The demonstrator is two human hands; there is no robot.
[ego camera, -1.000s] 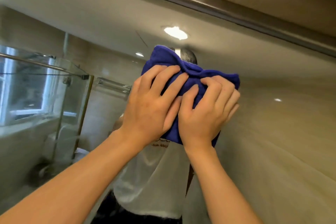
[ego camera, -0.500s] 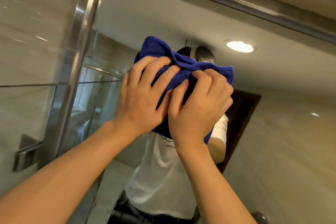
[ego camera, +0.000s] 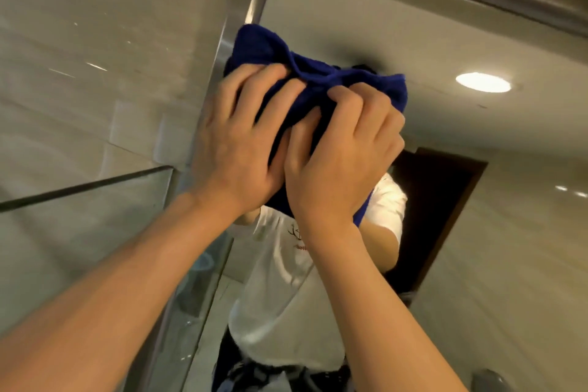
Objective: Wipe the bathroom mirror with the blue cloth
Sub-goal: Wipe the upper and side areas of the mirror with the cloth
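Cloth: blue cloth [ego camera: 318, 79] sits bunched flat against the bathroom mirror [ego camera: 397, 29], high on the glass, with its left corner just touching the mirror's steel side frame [ego camera: 241, 29].
Left hand: your left hand [ego camera: 235, 137] lies over the cloth's left half, fingers [ego camera: 254, 86] a little spread and bent at the tips, pressing the fabric to the glass and gathering a fold of it.
Right hand: your right hand [ego camera: 343, 156] lies beside it, the two hands touching at the thumbs; its fingers [ego camera: 366, 99] are curled close together and pinch a ridge of cloth under the knuckles.
Long axis: the cloth runs roughly left to right, tilted a little down toward the right, and a lower flap [ego camera: 364, 210] hangs out below your right wrist.
Where the cloth lies from your fingers: mostly above and beyond the fingertips, so the leading edge is the top one.
Edge relation: the cloth has reached the frame on the left, with the tiled wall [ego camera: 95, 73] beyond; the unwiped glass appears to lie to your right and below.
Nearer hand: your left hand is nearer the frame, your right nearer the open glass.
Next move, as a judgement: reverse toward the right or drop a band lower, keeping both palms flat.
Risk: the bunched folds may leave streaks.
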